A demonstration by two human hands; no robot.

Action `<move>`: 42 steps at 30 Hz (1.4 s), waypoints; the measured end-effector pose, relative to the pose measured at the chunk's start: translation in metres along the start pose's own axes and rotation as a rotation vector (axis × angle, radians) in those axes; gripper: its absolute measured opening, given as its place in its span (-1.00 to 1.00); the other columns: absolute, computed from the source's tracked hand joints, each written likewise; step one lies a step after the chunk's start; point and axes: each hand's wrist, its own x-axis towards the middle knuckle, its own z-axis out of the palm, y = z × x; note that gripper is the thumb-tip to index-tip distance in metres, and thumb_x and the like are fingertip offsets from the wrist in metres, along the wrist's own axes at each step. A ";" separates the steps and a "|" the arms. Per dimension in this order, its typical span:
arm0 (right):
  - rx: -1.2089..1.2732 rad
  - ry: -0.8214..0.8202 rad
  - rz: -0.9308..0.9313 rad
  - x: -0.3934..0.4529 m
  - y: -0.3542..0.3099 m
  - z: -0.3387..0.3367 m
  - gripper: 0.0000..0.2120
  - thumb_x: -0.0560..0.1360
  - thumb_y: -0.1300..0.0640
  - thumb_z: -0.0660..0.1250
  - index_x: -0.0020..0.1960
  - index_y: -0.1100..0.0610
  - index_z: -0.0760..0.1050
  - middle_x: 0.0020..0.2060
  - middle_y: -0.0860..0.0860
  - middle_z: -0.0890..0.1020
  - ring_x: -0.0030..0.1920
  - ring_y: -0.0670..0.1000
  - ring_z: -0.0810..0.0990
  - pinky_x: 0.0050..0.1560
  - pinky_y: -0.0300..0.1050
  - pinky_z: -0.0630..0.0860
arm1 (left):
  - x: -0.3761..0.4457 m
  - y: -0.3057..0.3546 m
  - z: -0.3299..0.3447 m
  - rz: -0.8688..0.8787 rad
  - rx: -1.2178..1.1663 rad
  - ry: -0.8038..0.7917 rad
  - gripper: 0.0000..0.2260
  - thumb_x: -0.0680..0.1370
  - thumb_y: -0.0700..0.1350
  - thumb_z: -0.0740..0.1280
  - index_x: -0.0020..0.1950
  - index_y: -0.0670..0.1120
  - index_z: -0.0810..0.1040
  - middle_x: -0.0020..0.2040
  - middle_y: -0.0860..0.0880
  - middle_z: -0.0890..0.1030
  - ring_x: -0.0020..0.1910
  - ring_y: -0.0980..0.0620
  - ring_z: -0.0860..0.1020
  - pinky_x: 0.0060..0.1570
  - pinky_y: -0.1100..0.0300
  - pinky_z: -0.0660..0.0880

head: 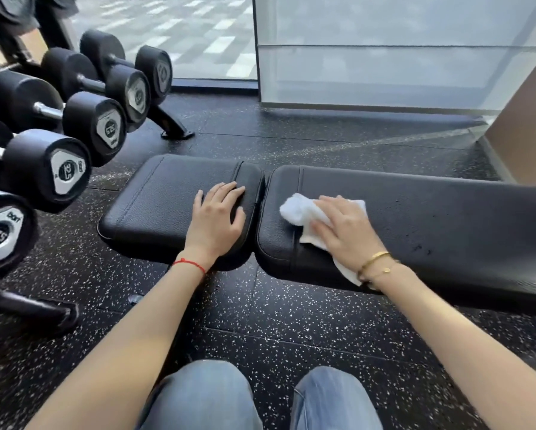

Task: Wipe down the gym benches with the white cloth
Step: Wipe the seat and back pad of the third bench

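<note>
A black padded gym bench lies across the view in two parts: a short seat pad [155,206] on the left and a long back pad [440,225] on the right, with a narrow gap between them. My left hand [218,221] rests flat on the right end of the seat pad, fingers apart, holding nothing. My right hand [349,229] presses a crumpled white cloth [301,212] onto the left end of the back pad. Part of the cloth sticks out past my fingers and part hangs under my wrist at the pad's near edge.
A rack of several black dumbbells [59,169] stands close on the left, its foot [173,125] on the speckled rubber floor [291,330]. A glass wall [384,51] runs behind the bench. A tan wall [527,125] stands at the right. My knees [204,395] are in front.
</note>
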 end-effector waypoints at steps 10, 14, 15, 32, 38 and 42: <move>-0.247 0.013 0.052 0.086 0.036 0.006 -0.58 0.60 -0.11 0.12 0.39 0.03 0.40 0.41 0.04 0.42 0.41 0.11 0.32 0.44 0.11 0.14 | 0.001 -0.003 0.002 0.007 0.024 -0.007 -0.55 0.54 0.04 0.11 0.42 0.01 0.45 0.44 0.02 0.44 0.48 0.02 0.31 0.50 -0.16 0.09; -0.125 -0.096 -0.117 0.041 0.005 0.012 -0.46 0.54 -0.16 -0.01 0.46 -0.01 0.31 0.46 -0.01 0.34 0.49 0.12 0.19 0.49 0.15 0.04 | 0.001 -0.004 0.003 0.012 0.023 0.001 -0.55 0.54 0.04 0.11 0.41 0.02 0.45 0.44 0.03 0.44 0.47 0.02 0.31 0.50 -0.15 0.10; -0.097 -0.113 -0.188 0.020 -0.002 0.012 -0.46 0.55 -0.17 -0.03 0.46 -0.03 0.30 0.47 -0.03 0.33 0.50 0.12 0.17 0.49 0.16 0.04 | 0.000 -0.005 0.004 0.013 0.020 0.000 -0.55 0.54 0.04 0.11 0.41 0.02 0.45 0.44 0.03 0.44 0.47 0.02 0.31 0.51 -0.15 0.10; -0.206 -0.143 -0.276 0.035 -0.020 0.022 -0.38 0.51 -0.23 -0.16 0.47 -0.03 0.28 0.46 -0.02 0.34 0.48 0.13 0.19 0.45 0.17 0.05 | 0.000 -0.010 0.004 0.033 0.023 0.012 -0.53 0.54 0.09 0.09 0.42 0.04 0.45 0.44 0.06 0.44 0.47 0.03 0.32 0.51 -0.11 0.11; -0.191 -0.015 0.042 0.044 0.053 -0.015 -0.56 0.63 -0.05 0.12 0.46 0.08 0.31 0.46 0.07 0.35 0.47 0.17 0.22 0.46 0.15 0.07 | -0.004 -0.002 0.002 0.024 0.040 0.006 -0.57 0.58 0.02 0.10 0.41 -0.01 0.47 0.44 -0.01 0.45 0.48 -0.03 0.32 0.48 -0.16 0.15; -0.262 -0.082 0.046 0.066 0.042 -0.007 -0.49 0.61 -0.17 0.00 0.47 0.04 0.28 0.47 0.03 0.33 0.46 0.13 0.23 0.46 0.12 0.06 | -0.014 0.015 0.004 0.049 -0.022 -0.005 -0.61 0.58 -0.01 0.12 0.38 0.01 0.50 0.41 0.01 0.47 0.48 -0.05 0.30 0.49 -0.15 0.13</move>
